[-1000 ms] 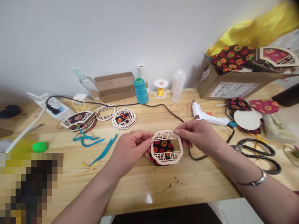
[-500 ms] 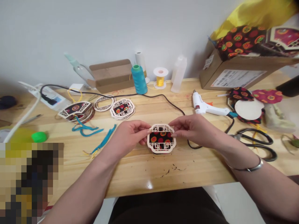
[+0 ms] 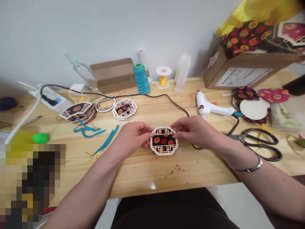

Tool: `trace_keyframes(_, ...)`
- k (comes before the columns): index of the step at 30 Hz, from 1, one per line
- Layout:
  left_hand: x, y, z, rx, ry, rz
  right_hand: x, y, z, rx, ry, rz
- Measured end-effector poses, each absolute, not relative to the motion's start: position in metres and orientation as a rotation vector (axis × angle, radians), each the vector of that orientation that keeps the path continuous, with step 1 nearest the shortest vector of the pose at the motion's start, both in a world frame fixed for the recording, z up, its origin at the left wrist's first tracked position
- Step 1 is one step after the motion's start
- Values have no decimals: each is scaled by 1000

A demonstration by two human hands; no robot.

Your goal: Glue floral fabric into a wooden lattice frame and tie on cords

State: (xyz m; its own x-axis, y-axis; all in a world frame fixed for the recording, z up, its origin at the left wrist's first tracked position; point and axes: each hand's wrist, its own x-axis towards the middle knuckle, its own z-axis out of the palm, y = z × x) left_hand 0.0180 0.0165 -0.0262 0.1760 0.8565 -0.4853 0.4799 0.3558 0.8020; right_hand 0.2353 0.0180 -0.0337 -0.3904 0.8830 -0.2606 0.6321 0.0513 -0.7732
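Note:
Between my hands is a pale wooden lattice frame [image 3: 164, 152] with scalloped corners, backed by black fabric [image 3: 164, 140] printed with red and orange flowers. My left hand [image 3: 135, 136] pinches its left edge, thumb on top and fingers behind. At the upper right edge, my right hand [image 3: 192, 130] grips it the same way. Near my left wrist lie teal cords [image 3: 109, 140] with yellow ends. Beyond my hands rests a small stack of similar lattice pieces [image 3: 125, 109]. To the right of my right hand is a white glue gun [image 3: 214, 109].
Black-handled scissors [image 3: 262, 136] lie at the right. A teal thread cone [image 3: 142, 79], a yellow thread spool [image 3: 163, 79] and a cardboard box [image 3: 114, 76] stand along the wall. A black cable [image 3: 164, 95] crosses the table. A larger box [image 3: 240, 73] holds patterned fabric pieces.
The fabric now fills more of the frame's openings, showing behind the upper and lower lattice. Both hands keep their grip, and the view has shifted slightly.

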Motion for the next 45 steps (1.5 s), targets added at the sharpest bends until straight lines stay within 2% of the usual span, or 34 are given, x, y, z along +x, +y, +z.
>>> trace_keyframes(30,17,13,-34,1369,1491,408,233,18,-38,-1473,-2109,1146)
trace_keyframes(36,15,15,-37,1506,1574,383,239,21,-35,-1509,-1990,937)
trace_keyframes(41,14,15,-38,1555,1576,371,242,21,-34,-1397,-2006,908)
trace_keyframes(45,13,14,-35,1592,1553,399,237,12,-31,-1053,-2302,887)
